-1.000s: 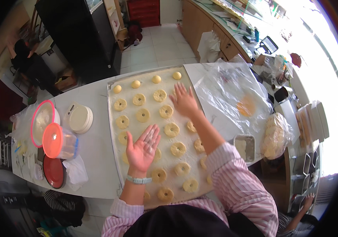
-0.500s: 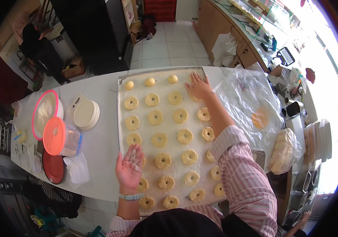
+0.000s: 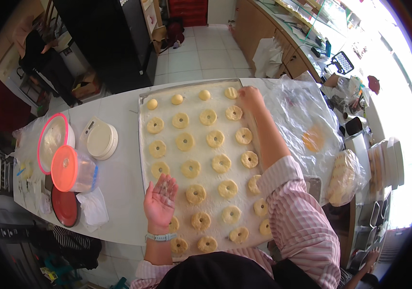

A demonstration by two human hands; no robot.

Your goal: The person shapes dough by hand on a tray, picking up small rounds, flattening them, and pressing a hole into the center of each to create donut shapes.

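Note:
My left hand (image 3: 161, 198) is palm up over the near left of a floured baking tray (image 3: 141, 120), fingers stretched out and whitish powder on the skin. At the tray's far right corner is my right hand (image 3: 252, 100), its fingers bent and bunched together; whatever they hold, if anything, is hidden. Beside them lies a flattened dough piece (image 3: 231, 93) with finger dents and no hole. Along that far row sit three round dough balls, one being the dough ball (image 3: 205, 95) nearest it. Rows of dough rings (image 3: 215, 138) fill the rest; my arms hide some.
Left of the tray stand a round cream scale (image 3: 102, 139), a pink-rimmed bowl (image 3: 53, 139), an orange-lidded tub (image 3: 65, 168), a red dish (image 3: 65, 206) and a white cloth (image 3: 92, 208). Clear plastic sheeting (image 3: 295, 115) covers the table's right. Another person (image 3: 39, 62) stands far left.
My right hand has lifted off the far-row dough and shifted right, its spread fingers now bunched. The pressed dough piece has come into view. My left hand stays nearly in place.

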